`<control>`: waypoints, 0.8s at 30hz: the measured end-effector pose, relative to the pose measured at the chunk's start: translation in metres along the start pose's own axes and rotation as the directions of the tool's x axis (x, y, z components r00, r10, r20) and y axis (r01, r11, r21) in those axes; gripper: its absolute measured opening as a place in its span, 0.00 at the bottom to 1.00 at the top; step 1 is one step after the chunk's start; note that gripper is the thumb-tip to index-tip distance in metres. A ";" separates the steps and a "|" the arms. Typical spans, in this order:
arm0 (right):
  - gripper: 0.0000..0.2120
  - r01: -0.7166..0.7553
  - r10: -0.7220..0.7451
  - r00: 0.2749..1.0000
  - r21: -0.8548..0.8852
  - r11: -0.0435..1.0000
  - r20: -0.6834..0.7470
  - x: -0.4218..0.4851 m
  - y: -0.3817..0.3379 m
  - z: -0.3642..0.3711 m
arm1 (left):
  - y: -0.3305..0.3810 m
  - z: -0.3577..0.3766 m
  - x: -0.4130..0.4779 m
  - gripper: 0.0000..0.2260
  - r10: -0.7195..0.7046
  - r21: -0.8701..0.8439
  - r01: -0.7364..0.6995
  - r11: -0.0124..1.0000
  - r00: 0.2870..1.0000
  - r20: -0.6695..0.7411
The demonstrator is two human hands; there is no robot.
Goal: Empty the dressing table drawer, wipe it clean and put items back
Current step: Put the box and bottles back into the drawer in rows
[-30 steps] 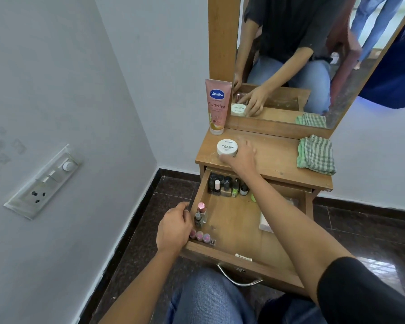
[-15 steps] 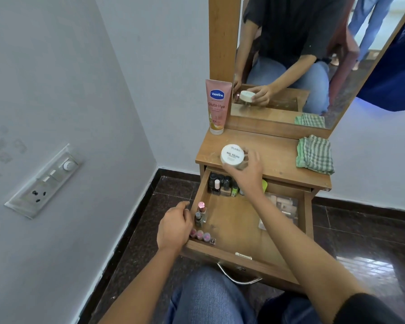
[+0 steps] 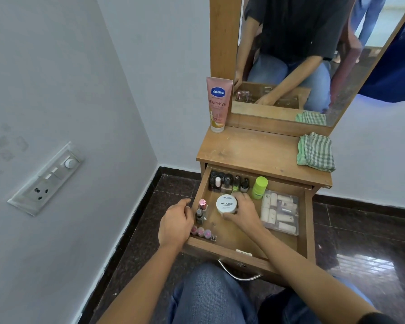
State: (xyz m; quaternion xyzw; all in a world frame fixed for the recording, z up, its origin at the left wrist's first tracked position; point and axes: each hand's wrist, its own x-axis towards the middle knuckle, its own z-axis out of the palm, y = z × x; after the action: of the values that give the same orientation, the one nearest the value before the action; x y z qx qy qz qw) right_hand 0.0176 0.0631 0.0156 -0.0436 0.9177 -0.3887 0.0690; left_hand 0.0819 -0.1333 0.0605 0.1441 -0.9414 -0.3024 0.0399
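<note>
In the open dressing-table drawer, the right hand curls round a white nail-polish jar, the left hand gripping the side wall; restocking seems under way, and the jar next needs setting down upright.

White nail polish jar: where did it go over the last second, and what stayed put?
The right hand carried the white jar from the tabletop down into the open drawer, gripping it throughout. The left hand keeps hold of the drawer's left wall; the Vaseline tube and green cloth stay on the tabletop, and the bottles in the drawer are unmoved.
</note>
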 end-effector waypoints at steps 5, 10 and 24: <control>0.37 0.004 0.001 0.999 -0.116 0.993 0.048 -0.002 0.002 0.005 | -0.001 0.001 0.001 0.16 0.006 0.009 -0.006 1.000 1.000 -0.008; 0.35 0.009 -0.006 1.000 -0.113 0.994 0.022 -0.007 0.005 0.003 | -0.002 0.002 0.001 0.16 0.008 0.015 -0.008 1.000 1.000 -0.001; 0.17 0.083 -0.071 0.994 -0.165 0.983 0.077 0.013 -0.017 0.017 | 0.000 -0.001 0.000 0.16 0.007 0.016 -0.007 1.000 1.000 0.003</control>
State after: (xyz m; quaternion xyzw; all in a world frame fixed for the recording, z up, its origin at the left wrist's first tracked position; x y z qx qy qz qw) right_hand 0.0083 0.0378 0.0146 -0.0987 0.9418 -0.3105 0.0825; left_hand 0.0819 -0.1335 0.0615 0.1408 -0.9443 -0.2950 0.0382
